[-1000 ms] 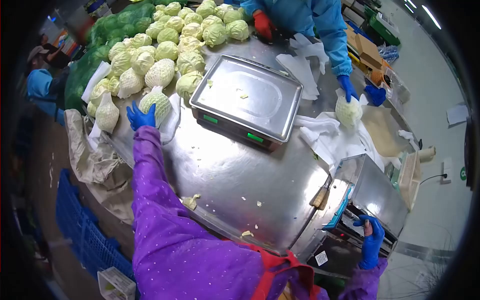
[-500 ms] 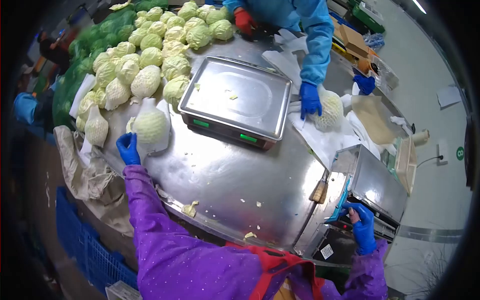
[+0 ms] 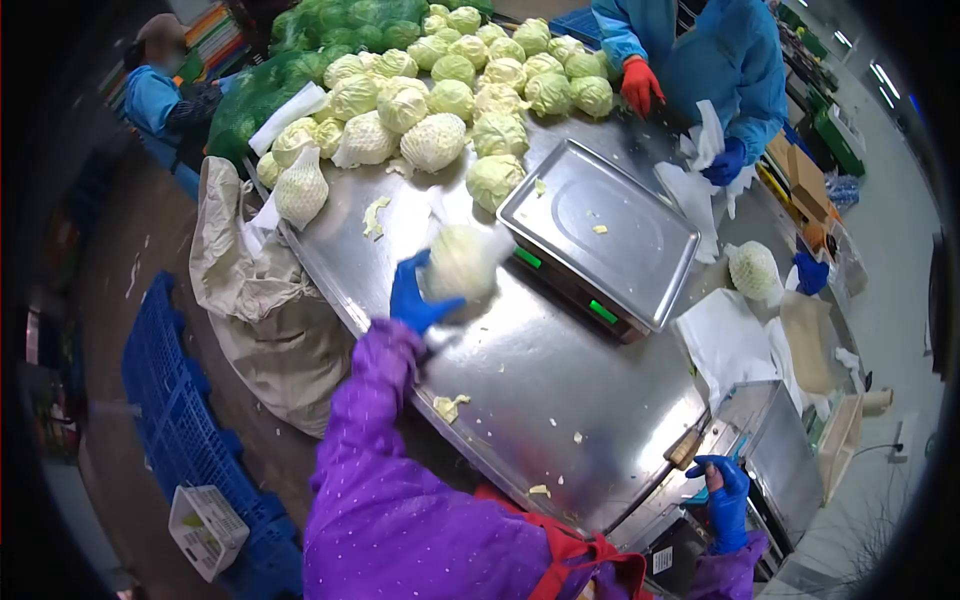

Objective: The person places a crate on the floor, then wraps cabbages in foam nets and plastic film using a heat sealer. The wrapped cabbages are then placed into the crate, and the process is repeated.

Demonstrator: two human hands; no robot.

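Observation:
My left hand [image 3: 422,297], in a blue glove, curves round the near left side of a cabbage [image 3: 462,262], its thumb spread below. The cabbage and the white wrapping about it are smeared by motion, just left of the steel-topped scale [image 3: 600,232]. My right hand [image 3: 728,500], also blue-gloved, is beside the metal-topped machine [image 3: 785,440] at lower right. Its fingers are bent in, and a bare thumb tip shows through the glove. Whatever those fingers hold cannot be made out. A wooden-handled knife [image 3: 684,450] lies close by.
Bare cabbages [image 3: 452,98] and several netted ones [image 3: 301,192] pile up at the back left. Across the table a co-worker's blue glove [image 3: 726,162] holds white sheeting. One netted cabbage [image 3: 754,270] sits right of the scale. A blue pallet [image 3: 190,400] lies on the floor.
The view has swung left. My left hand has gone from a pinch beside the cabbage to a wider hold, and the cabbage moves. The co-worker's blue glove has left the netted cabbage.

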